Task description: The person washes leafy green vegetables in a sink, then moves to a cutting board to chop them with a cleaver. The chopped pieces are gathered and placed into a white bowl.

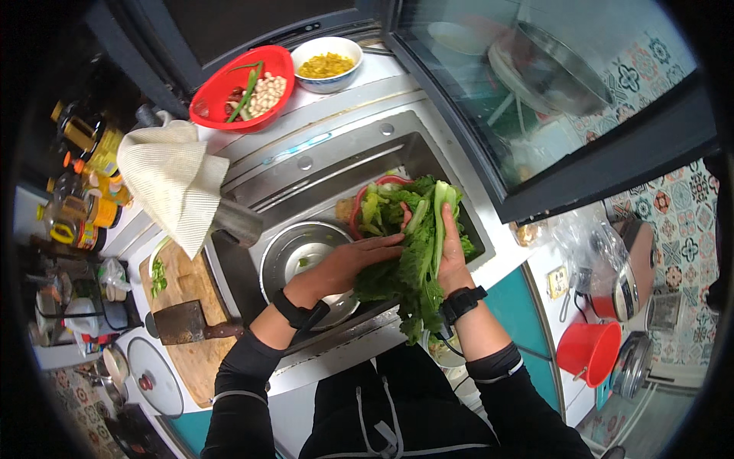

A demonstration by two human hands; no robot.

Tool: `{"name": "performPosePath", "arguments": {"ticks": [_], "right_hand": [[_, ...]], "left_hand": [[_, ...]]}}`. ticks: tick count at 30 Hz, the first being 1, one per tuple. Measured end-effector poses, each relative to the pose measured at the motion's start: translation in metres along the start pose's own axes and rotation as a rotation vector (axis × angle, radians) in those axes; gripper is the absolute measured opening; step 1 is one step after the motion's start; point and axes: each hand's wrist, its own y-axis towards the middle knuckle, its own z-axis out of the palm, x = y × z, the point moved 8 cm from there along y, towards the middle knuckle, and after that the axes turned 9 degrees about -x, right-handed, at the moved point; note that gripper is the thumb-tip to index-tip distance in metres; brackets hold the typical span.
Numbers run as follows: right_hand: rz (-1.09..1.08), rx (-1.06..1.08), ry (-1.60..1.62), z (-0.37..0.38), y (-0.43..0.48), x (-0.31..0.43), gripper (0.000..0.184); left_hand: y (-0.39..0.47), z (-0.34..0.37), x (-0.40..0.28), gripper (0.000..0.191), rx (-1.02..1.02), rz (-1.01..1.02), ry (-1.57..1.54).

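A bunch of leafy greens (424, 252) with pale green stalks is held over the right side of the stainless steel sink (395, 137). My right hand (453, 258) grips it from the right, its fingers along a thick stalk. From the left, my left hand (350, 261) presses long, straight fingers against the leaves; its thumb is hidden. Behind the bunch, more greens (375, 212) fill a red bowl (356, 215), partly covered. Under my left hand stands a round metal basin (275, 252) with water and bits of leaf in it.
A cloth (166, 172) drapes over the faucet (241, 221). At left, a cleaver (180, 324) lies on a wooden cutting board (189, 367). Behind the sink sit a red basket (200, 109) of garlic and a bowl (327, 85) of yellow food. An open window frame (573, 178) juts in at right.
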Motion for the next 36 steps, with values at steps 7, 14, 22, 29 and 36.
{"name": "performPosePath", "arguments": {"ticks": [7,14,22,29,36], "right_hand": [[-0.183,0.05,-0.18,0.007,0.007,0.025,0.03],[-0.429,-0.05,-0.449,0.009,-0.001,0.031,0.038],[-0.457,0.051,-0.522,0.017,-0.021,0.01,0.048],[-0.541,0.107,-0.587,0.017,-0.026,0.009,0.047],[-0.5,0.053,-0.396,0.005,-0.027,0.026,0.049]], "left_hand": [[-0.016,-0.034,0.021,0.069,-0.109,-0.198,-0.237],[0.022,0.009,0.051,0.023,-0.496,-0.309,-0.288],[-0.002,0.02,0.017,0.034,-0.615,-0.316,0.156],[0.0,0.033,0.007,0.017,-0.686,-0.381,0.429],[-0.023,0.014,0.01,0.016,-1.022,-0.28,-0.013]]}}
